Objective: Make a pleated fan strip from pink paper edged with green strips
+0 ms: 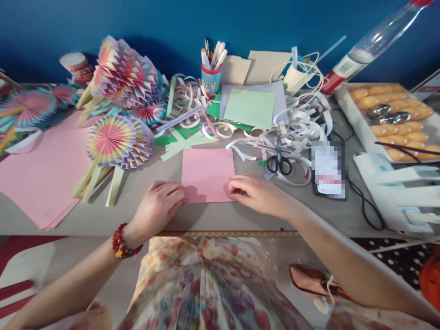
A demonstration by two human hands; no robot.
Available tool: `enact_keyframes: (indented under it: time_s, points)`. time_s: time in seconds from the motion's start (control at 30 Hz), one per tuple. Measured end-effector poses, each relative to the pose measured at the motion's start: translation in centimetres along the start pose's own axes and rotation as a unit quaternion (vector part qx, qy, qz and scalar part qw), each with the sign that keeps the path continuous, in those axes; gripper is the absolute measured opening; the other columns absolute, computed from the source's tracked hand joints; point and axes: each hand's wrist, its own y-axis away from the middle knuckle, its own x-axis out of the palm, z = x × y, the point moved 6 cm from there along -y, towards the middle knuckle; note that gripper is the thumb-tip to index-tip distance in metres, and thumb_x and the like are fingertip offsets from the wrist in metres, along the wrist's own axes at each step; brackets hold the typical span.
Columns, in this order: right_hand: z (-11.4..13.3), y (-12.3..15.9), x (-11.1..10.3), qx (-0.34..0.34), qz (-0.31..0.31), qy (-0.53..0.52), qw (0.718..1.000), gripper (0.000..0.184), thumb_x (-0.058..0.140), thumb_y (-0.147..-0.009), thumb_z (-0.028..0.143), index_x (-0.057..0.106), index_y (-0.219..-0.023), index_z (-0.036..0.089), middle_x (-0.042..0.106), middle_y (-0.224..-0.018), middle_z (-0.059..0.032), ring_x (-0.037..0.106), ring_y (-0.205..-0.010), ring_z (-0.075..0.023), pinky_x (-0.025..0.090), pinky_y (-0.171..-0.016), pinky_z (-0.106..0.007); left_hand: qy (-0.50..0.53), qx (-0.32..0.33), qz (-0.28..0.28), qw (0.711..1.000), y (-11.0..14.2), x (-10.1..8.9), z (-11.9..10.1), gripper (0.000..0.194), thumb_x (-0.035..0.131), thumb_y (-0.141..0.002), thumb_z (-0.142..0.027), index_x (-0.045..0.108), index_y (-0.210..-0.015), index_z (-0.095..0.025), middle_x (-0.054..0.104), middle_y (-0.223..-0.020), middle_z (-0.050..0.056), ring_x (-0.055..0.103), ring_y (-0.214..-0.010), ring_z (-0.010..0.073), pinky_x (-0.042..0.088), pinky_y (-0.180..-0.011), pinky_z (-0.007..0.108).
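Observation:
A pink sheet of paper (pixel 208 174) lies flat at the middle of the table, close to the front edge. At its lower left corner, the curled fingers of my left hand (pixel 158 204) grip the paper's edge. My right hand (pixel 256 192) pinches the right edge near the lower corner, thumb and index finger together. Scissors with black handles (pixel 279 164) rest just beyond my right hand. To the left of the paper stands a folded paper fan (pixel 118 142) in pink, yellow and lilac with pale strips below it.
Large pink sheets (pixel 44 174) and more fans (pixel 125 75) occupy the left side. Paper scraps (pixel 305 119), a pen cup (pixel 211 78) and green paper (pixel 249 107) lie behind. Rightward are a phone (pixel 328 169), a power strip (pixel 388 192), a bottle (pixel 364 52) and a tray (pixel 347 103).

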Motion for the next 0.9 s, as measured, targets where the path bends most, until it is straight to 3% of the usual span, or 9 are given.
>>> enact_keyframes:
  time_s: [0.9]
  points:
    - [0.54,0.55,0.28,-0.028,-0.005,0.03,0.999,0.012,0.052,-0.094,0.016,0.053,-0.084,0.021,0.061,-0.091,-0.004,0.054,-0.084,-0.0188,0.037,-0.075,-0.029,-0.002,-0.001,0.001,1.0,-0.06,0.04,0.08,0.023,0.044,-0.102,-0.028,0.06,-0.088,-0.022,0.069,-0.101,0.003,0.064,-0.089,0.018,0.039,-0.089,0.035]
